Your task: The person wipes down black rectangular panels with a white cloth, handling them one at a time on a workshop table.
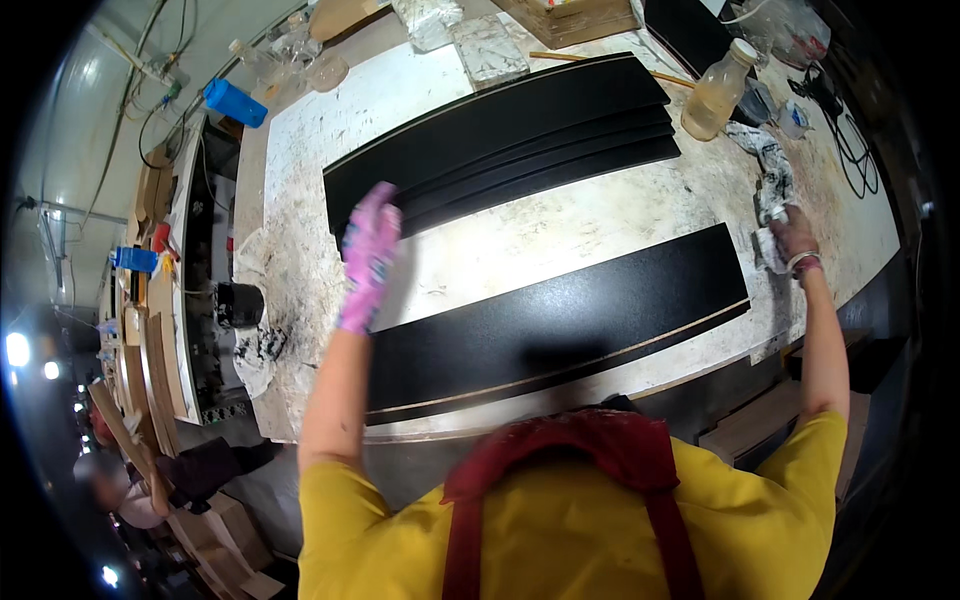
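Observation:
My left hand (372, 250), in a pink patterned glove, is over the left end of a stack of black boards (500, 130). Its fingers are stretched out, slightly smeared, and grip nothing visible. At the right side of the table my bare right hand (793, 235), with a band at the wrist, closes on a crumpled, black-stained white rag (772, 180). Nearer to me lies another black board (560, 310), with a pale line along its front edge and a dark shadow on its surface.
The stained white table (460, 255) also carries a bottle of cloudy liquid (718, 92), a black cable (850, 150), a cardboard box (570, 22) and a wooden stick (560, 56). A black cup (240, 304) and a dirty cloth (260, 348) sit left. Another person (150, 490) handles boards at lower left.

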Action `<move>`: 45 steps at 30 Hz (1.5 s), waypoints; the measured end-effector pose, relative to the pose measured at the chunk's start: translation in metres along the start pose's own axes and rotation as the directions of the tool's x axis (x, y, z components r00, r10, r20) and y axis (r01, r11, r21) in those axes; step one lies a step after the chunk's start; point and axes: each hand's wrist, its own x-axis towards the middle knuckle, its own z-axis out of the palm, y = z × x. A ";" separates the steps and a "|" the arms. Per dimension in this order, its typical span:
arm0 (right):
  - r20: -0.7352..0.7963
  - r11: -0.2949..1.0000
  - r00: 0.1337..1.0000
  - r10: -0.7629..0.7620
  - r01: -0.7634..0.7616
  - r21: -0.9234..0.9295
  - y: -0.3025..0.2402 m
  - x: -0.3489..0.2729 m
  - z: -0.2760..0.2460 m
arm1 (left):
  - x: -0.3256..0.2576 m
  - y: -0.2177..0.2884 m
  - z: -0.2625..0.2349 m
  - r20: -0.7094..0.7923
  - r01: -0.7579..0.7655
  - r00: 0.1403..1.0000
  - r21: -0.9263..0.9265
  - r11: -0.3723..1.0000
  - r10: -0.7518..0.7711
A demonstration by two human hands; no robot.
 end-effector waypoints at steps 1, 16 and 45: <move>0.102 0.998 0.994 0.051 -0.046 -0.049 -0.034 -0.009 -0.002 | 0.013 -0.036 -0.012 -0.016 -0.006 1.000 -0.096 0.995 0.005; -0.003 0.970 0.970 -0.242 0.242 0.027 -0.299 0.109 0.072 | 0.093 -0.140 -0.016 0.214 0.502 0.863 -0.268 0.822 -0.458; 0.059 0.737 0.989 -0.139 0.064 0.673 -0.111 -0.172 -0.013 | -0.187 -0.042 -0.115 0.104 0.284 0.943 0.252 0.925 -0.317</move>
